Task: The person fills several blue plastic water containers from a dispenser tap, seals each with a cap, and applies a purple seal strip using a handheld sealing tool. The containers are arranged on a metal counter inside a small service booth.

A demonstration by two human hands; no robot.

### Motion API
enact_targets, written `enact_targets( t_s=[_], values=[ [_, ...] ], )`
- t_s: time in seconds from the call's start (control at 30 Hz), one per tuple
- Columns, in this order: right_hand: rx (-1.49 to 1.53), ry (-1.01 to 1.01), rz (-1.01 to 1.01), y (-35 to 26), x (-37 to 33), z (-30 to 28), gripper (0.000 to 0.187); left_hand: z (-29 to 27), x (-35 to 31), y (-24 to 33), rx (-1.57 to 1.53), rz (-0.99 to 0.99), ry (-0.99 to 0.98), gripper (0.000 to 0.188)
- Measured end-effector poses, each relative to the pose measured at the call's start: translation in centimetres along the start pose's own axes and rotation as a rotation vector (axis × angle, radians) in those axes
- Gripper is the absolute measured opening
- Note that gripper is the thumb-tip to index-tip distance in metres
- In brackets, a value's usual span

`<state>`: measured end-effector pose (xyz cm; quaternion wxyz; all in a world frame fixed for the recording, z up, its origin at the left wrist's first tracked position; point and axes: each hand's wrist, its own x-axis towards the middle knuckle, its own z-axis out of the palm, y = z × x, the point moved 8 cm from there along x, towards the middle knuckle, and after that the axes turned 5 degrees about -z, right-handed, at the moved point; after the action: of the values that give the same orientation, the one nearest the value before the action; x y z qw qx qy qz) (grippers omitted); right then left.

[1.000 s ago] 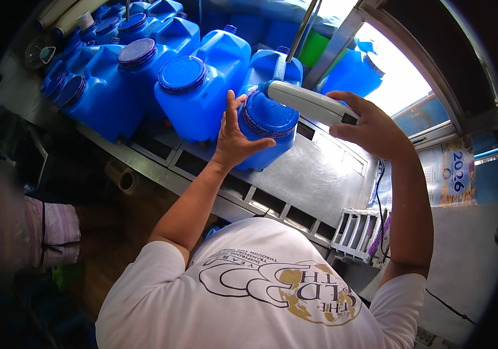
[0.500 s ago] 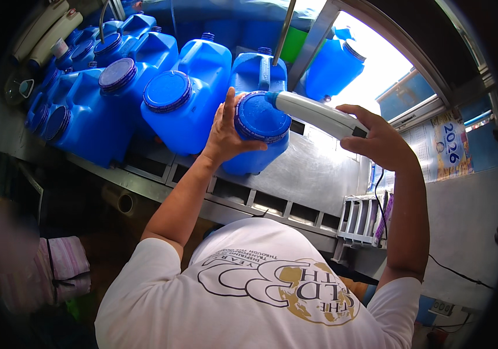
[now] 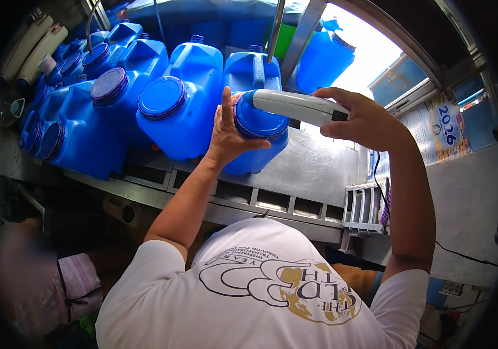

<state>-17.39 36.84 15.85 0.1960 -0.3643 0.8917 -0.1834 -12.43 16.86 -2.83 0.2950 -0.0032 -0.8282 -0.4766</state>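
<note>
A blue water jug (image 3: 254,160) stands on the metal counter in front of me, its wide round cap (image 3: 269,123) facing me with a purple-patterned band around the rim. My left hand (image 3: 228,136) grips this cap from the left side, thumb along its lower edge and fingers up its far side. In my right hand (image 3: 362,119) is a long, pale, corded heat gun (image 3: 298,106), held level from the right. Its blue tip lies at the upper left of the cap; whether it touches cannot be told.
Several more blue jugs (image 3: 179,131) crowd the counter (image 3: 313,163) to the left. Another jug (image 3: 325,61) stands by the bright opening. A white slatted rack (image 3: 365,206) is at right, near a dark cord (image 3: 464,253). A blurred person (image 3: 80,276) is at lower left.
My right hand has moved the heat gun left, its tip passing from the cap's top middle to its upper left. My left hand keeps its grip. The view has shifted slightly.
</note>
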Motion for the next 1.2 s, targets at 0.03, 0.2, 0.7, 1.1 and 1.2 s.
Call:
enact_targets(
  t_s=[0.03, 0.2, 0.7, 1.1, 1.2],
  values=[
    [-0.023, -0.016, 0.002, -0.6, 0.3, 0.0, 0.071, -0.1, 0.0, 0.0, 0.007, -0.007, 0.003, 0.157],
    [-0.056, -0.027, 0.024, -2.2, 1.0, -0.4, 0.064, 0.1, -0.1, 0.3, 0.027, 0.0, 0.014, 0.158],
    [0.535, 0.21, 0.144, 13.4, -11.1, 6.3, 0.07, -1.7, 2.5, -1.8, -0.345, -0.291, -0.135, 0.108],
    [0.839, 0.237, -0.019, 12.2, -12.8, 13.2, 0.069, -3.8, 1.3, -1.2, -0.297, -0.244, -0.02, 0.1],
    [0.889, 0.307, 0.014, 12.9, -12.9, 13.2, 0.07, -4.4, 0.4, -0.9, -0.279, -0.202, -0.003, 0.094]
  ],
)
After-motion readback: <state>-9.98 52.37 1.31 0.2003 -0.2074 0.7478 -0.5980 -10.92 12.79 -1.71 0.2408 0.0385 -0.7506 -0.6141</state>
